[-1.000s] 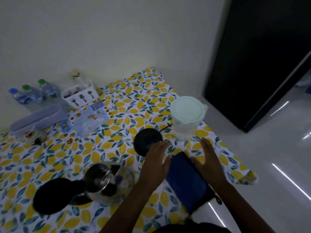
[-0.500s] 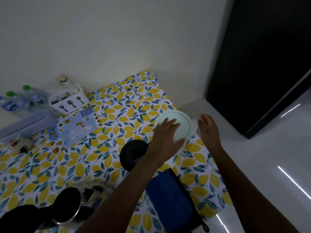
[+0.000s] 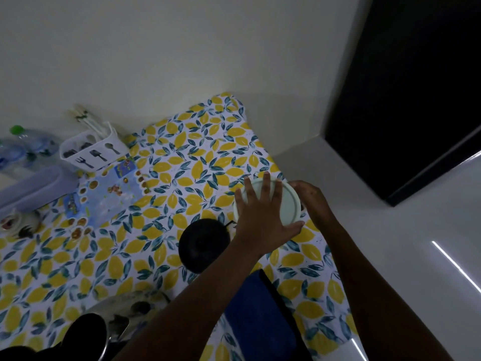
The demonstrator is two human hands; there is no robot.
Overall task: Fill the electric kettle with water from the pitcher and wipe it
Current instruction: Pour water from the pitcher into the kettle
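Near the table's right edge stood the pitcher (image 3: 287, 204), upright, long axis vertical, seen from above so that only its pale round lid faced the camera; which way its spout pointed could not be told.

Left hand (image 3: 263, 217): spread flat, fingers (image 3: 266, 186) splayed and laid across the lid, thumb hooked over the near rim. Open, pressing rather than clasping.

Right hand (image 3: 311, 198): at the pitcher's right side, touching it, fingers curled toward the wall of the vessel. Whether it closed on a handle could not be told, as the fingertips were hidden.

Kettle base (image 3: 204, 244): black disc, lying flat just left of the pitcher and beside the left wrist, cord at its upper right.

Kettle (image 3: 104, 332): at the bottom-left edge, well apart from the pitcher, mostly cut off and blurred; black lid open, metal rim showing.

Cloth (image 3: 257, 316): dark blue, folded, lying between the forearms near the table's front edge, long axis running toward the camera.

Tablecloth (image 3: 182, 165): white, printed with yellow lemons and teal leaves.

Cutlery holder (image 3: 91, 149): white, at the wall, marked with black fork, knife and spoon pictograms; pale sticks stood in it.

Bottles (image 3: 28, 147): clear plastic, one green cap visible; labels unreadable.

Packet (image 3: 104, 191): blue, printed, lying flat; writing too small to read.
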